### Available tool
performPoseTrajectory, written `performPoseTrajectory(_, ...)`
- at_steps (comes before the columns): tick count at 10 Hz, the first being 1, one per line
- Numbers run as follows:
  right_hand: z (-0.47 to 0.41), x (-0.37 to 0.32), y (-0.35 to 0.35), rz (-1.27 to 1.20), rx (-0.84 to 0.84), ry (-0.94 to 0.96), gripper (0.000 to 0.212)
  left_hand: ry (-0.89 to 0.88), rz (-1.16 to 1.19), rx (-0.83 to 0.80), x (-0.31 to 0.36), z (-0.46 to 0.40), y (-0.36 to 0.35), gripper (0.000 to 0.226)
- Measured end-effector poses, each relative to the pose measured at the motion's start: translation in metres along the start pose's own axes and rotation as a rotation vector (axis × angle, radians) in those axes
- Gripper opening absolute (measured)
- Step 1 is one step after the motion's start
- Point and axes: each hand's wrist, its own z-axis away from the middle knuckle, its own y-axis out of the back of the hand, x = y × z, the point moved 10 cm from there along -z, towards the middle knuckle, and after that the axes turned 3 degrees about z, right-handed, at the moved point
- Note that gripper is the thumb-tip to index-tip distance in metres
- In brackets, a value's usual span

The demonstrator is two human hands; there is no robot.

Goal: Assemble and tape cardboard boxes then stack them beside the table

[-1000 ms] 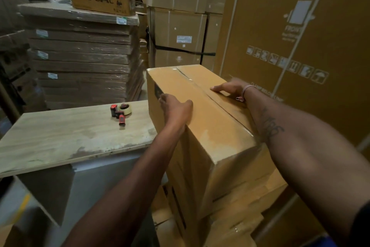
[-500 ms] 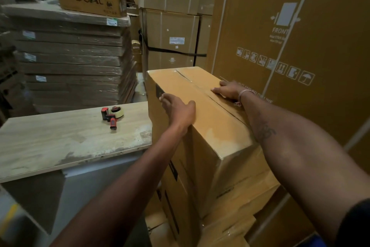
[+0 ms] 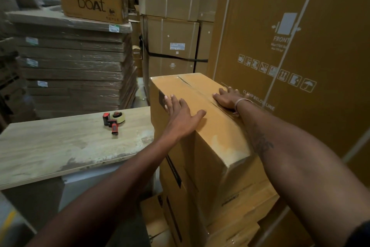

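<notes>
Both grips lie flat and spread, holding nothing: left hand (image 3: 181,115) and right hand (image 3: 228,97) press the top of the taped brown cardboard box (image 3: 216,136). It tops a box stack beside the pale wooden worktop (image 3: 60,146); glossy tape covers its seam

The top box (image 3: 202,124) is brown cardboard, closed, with clear shiny tape along the seam on its lid. It sits flat on top of a stack of boxes (image 3: 224,206) just like it, right beside the table (image 3: 60,146). The stack stands between the table and a very big carton. The table has a pale wood top with worn patches near its front edge. A tape gun (image 3: 114,121), red and black with a roll of tan tape, lies on the table near the box, not touching it.
</notes>
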Motion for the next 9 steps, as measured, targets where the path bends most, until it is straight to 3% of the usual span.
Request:
performPoseTrajectory(4,0.005,0.014,0.002,-0.018,-0.005,0.012,0.07,-0.008,0.043,-0.077,0.016,0.001,-0.019,0.103)
performPoseTrajectory(6,0.007,0.005,0.006,0.016,0.016,-0.015,0.068,-0.172,0.092,-0.222,0.003,0.01,-0.002,0.092)
performPoseTrajectory(7,0.006,-0.006,0.013,0.029,0.014,-0.01,0.064,-0.261,0.014,-0.306,-0.018,0.017,0.013,0.087)
performPoseTrajectory(8,0.0,-0.035,0.023,0.06,0.069,0.029,0.078,-0.373,-0.192,-0.298,-0.054,0.022,0.038,0.085)
performPoseTrajectory(9,-0.001,-0.091,0.048,-0.039,0.146,0.108,0.07,-0.365,-0.356,-0.175,-0.112,0.015,0.095,0.087)
